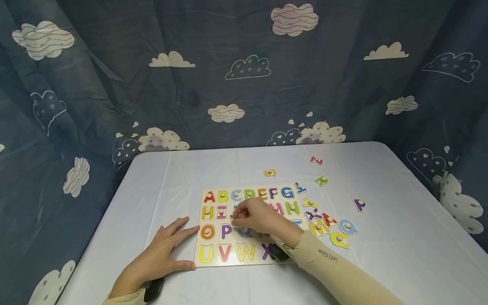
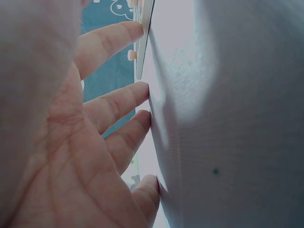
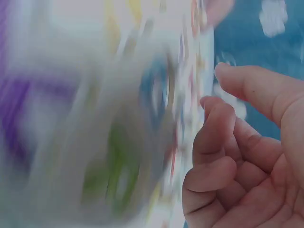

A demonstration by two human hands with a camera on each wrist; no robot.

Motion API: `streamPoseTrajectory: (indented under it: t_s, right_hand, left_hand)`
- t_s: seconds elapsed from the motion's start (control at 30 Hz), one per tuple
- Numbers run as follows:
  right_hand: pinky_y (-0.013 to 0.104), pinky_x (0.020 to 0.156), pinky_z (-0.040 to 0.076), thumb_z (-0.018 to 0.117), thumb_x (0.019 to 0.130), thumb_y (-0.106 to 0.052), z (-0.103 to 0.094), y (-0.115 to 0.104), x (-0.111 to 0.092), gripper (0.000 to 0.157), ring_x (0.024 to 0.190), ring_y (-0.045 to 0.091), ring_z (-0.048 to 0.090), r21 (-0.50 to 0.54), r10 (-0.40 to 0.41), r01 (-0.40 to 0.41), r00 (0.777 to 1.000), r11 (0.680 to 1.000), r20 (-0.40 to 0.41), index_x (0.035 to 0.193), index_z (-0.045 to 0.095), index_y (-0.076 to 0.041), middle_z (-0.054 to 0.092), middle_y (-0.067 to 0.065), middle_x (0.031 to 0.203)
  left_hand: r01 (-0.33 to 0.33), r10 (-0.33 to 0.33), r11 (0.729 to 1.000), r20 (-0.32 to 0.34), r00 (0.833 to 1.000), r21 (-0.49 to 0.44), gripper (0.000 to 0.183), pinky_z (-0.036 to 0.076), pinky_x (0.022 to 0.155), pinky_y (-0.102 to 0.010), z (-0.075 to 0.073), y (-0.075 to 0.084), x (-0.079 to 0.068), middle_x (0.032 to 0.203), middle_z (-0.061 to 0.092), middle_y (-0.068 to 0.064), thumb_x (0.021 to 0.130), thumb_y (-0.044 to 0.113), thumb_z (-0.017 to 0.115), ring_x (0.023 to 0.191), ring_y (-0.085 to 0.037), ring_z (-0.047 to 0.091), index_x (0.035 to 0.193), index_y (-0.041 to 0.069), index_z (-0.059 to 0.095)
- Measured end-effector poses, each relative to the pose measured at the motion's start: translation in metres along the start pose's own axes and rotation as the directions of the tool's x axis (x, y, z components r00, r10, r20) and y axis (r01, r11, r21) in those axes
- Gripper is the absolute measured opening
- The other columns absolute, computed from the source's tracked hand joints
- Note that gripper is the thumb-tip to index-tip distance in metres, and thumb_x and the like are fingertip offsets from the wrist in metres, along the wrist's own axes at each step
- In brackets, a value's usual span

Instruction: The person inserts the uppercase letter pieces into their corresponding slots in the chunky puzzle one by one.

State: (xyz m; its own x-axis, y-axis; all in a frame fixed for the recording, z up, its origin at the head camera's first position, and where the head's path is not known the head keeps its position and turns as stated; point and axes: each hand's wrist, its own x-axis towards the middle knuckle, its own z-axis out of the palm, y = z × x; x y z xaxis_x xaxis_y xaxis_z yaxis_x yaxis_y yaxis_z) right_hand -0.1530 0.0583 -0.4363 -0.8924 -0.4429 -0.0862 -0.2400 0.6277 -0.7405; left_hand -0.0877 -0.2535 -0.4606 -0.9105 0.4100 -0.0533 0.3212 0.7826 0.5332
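Observation:
A wooden alphabet puzzle board point(image 1: 213, 266) lies on the white cloth. Knobbed letters such as the red A point(image 1: 209, 197) and orange O point(image 1: 207, 231) sit in it; the purple P space point(image 1: 226, 231) shows no knob. My left hand point(image 1: 162, 250) is spread, index finger and thumb at the board's left edge, other fingertips on the cloth. Over the board's middle hovers my right hand point(image 1: 257, 218), hiding some letters. In the right wrist view its fingers point(image 3: 211, 126) are bent, thumb and index tips apart, with no piece visible between them; the board there is blurred.
Loose knobbed letters lie right of and behind the board, among them a purple P point(image 1: 359, 205), blue Q point(image 1: 347, 226), yellow U point(image 1: 339, 240), green R point(image 1: 321, 181), yellow S point(image 1: 270, 173) and pink Z point(image 1: 316, 160). A dark cloud-patterned curtain point(image 1: 209, 89) hangs behind the table.

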Motion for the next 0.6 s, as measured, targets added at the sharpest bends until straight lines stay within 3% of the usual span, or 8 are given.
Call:
streamPoseTrajectory:
  t_s: [0.3, 0.6]
  right_hand:
    - [0.021, 0.058, 0.04, 0.081, 0.096, -0.024, -0.08, 0.064, -0.045, 0.016, 0.073, 0.014, 0.052, -0.06, 0.128, -0.137, 0.983, 0.989, -0.133, 0.103, 0.078, -0.01, 0.059, -0.001, 0.078]
    - [0.023, 0.061, 0.044, 0.079, 0.097, -0.028, -0.15, 0.13, -0.098, 0.033, 0.081, 0.018, 0.054, -0.073, 0.246, -0.274, 0.931, 0.959, -0.271, 0.118, 0.076, -0.003, 0.061, 0.003, 0.087]
  left_hand:
    - [0.003, -0.003, 1.0, -0.009, 1.0, -0.004, 0.095, 0.014, 0.128, -0.078, 0.001, -0.001, -0.002, 0.171, 0.041, -0.014, 0.07, 0.059, 0.094, 0.161, -0.046, 0.032, 0.154, 0.03, 0.06]
    - [0.005, -0.005, 1.0, -0.007, 1.0, 0.008, 0.096, 0.015, 0.128, -0.078, 0.002, 0.0, -0.001, 0.171, 0.042, -0.013, 0.069, 0.061, 0.094, 0.161, -0.046, 0.032, 0.154, 0.032, 0.06]
